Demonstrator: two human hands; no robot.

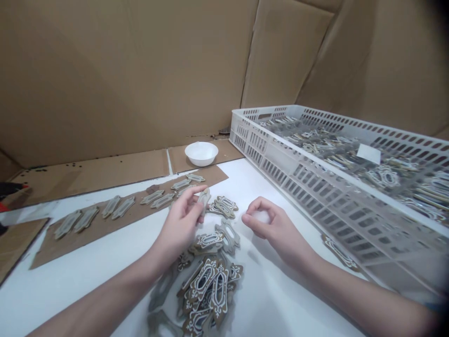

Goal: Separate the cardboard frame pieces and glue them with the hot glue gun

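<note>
Bare forearms [105,299] low over table | plaque row [122,208] on kraft cardboard sheet [94,239] at left | left hand [180,224]: fingers narrow, pinching ornate card plaque [204,199] by its edges, face kept clear | plaque pile [206,290] between and below hands | right hand [263,221]: fingers curled narrow, nothing visibly held | white plastic crate [280,161] far right

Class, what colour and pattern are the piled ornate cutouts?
The piled ornate cutouts: brown with white scrollwork outlines; the head view shows it best.

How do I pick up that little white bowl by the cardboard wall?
Pinch the rim of the round white bowl from the front, thumb inside and fingers outside. Its raised lip gives you an edge to hold, and the white plastic crate sits on its right, so that side looks tighter.
</note>
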